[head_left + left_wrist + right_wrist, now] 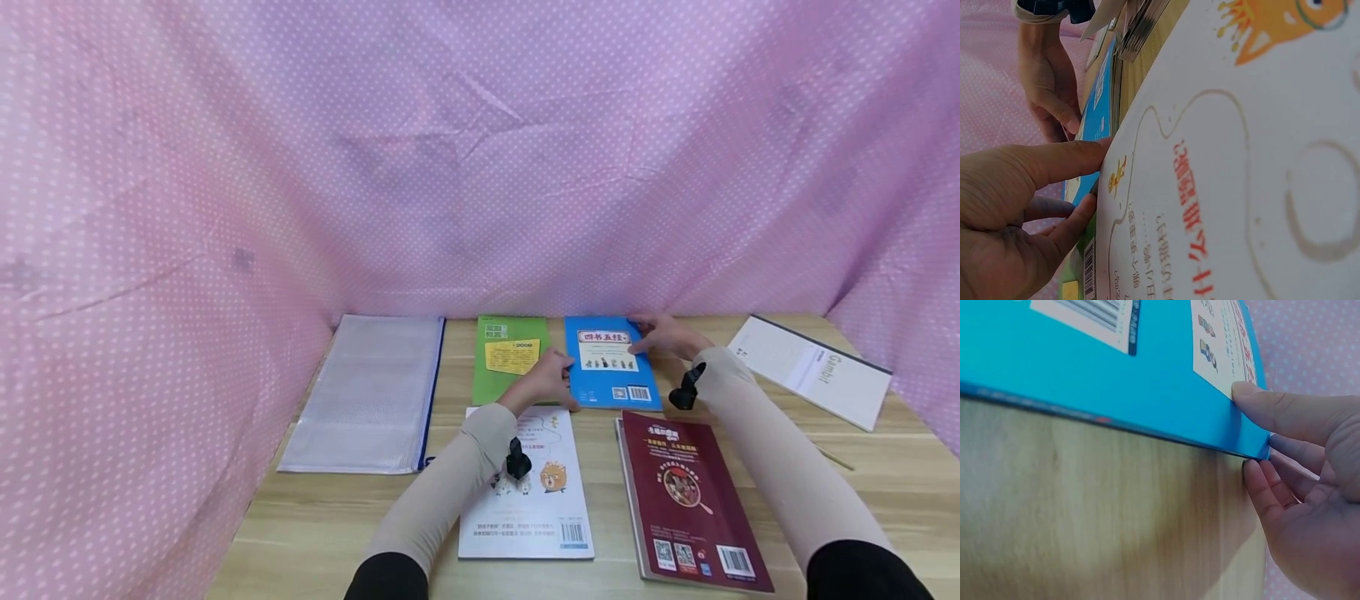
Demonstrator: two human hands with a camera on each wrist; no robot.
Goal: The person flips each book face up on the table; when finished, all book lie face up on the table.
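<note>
Two hands of mine hold the thin blue paperback book (611, 362) at the wooden table's (885, 483) far edge: my left hand (543, 381) pinches its near-left corner, my right hand (663, 336) its far-right corner. Just left lies a green book (510, 357); nearer me, a white picture book (536, 492) and maroon book (686, 500). A flat mesh zip pouch (367, 392), contents unclear, lies far left.

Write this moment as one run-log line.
left hand: holds blue book near corner | right hand: pinches its far corner | book: on wooden table, beside green book
</note>
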